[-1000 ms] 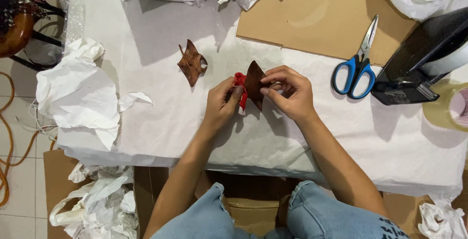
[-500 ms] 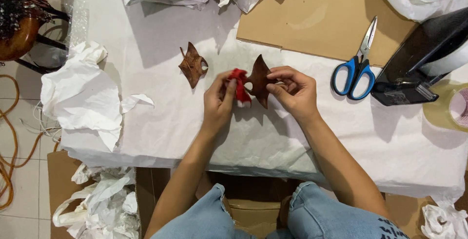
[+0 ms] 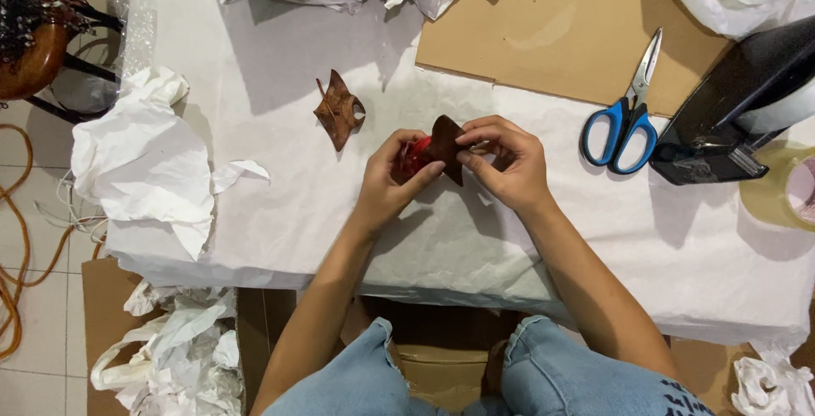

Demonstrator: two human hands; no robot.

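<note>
Both hands meet over the middle of the table (image 3: 280,238), which is covered w/ white paper. The left hand (image 3: 392,185) pinches a small red piece (image 3: 413,154) against a dark brown leaf-shaped piece (image 3: 447,146); thumb and fingers are closed on it. The right hand (image 3: 507,165) pinches the same brown piece from the other side, fingertips pressed together at its edge. So the piece sits lifted just off the table, between the 2 hands; what the red bit is exactly, can't tell, it's mostly hidden by fingers.

To do this step well, in my judgement: keep the grip light, fingertips only, since the brown piece looks thin and brittle and may crack or crease under hard pressure. Hold 1 hand steady as the anchor and let the other do the adjusting, rather than both moving at once. Keep the work low, near the paper, so a slip doesn't send it far. Turn it toward the light to check the red bit sits where it should before pressing.

Nearby: a 2nd brown leaf piece (image 3: 338,110) lies just left of the hands, apart from them. Blue-handled scissors (image 3: 626,115) rest to the right, partly on a cardboard sheet (image 3: 543,25), w/ a black tape dispenser (image 3: 739,106) beyond. Crumpled white paper (image 3: 144,161) hangs at the table's left edge.
</note>
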